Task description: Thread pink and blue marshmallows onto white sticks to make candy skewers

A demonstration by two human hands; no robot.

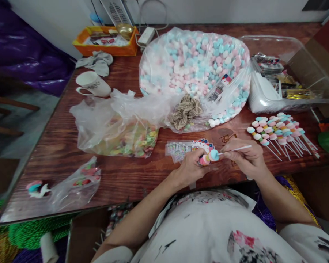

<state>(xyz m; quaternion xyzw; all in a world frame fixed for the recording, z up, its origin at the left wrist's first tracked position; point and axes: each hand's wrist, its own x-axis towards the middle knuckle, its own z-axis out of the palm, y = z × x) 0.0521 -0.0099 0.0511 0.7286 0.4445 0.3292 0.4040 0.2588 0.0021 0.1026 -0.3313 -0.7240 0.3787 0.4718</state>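
My left hand [193, 166] is closed around a short row of pink, cream and blue marshmallow candies [208, 157] near the table's front edge. Between the fingers of my right hand [245, 157] is a thin white stick [241, 148], its inner end at the blue candy. Whether the stick has entered the candy I cannot tell. Just beyond my left hand lie printed clear wrappers [178, 148]. To the right of my right hand rests a pile of finished-looking candy skewers [282, 129] on white sticks.
A big clear bag of pastel candies [203, 54] fills the back middle. Left of it sit a bag of yellow-green candies [137, 140], a white mug [91, 84] and an orange box [106, 49]. A clear plastic bin [298, 45] stands back right. A small bag [76, 190] lies front left.
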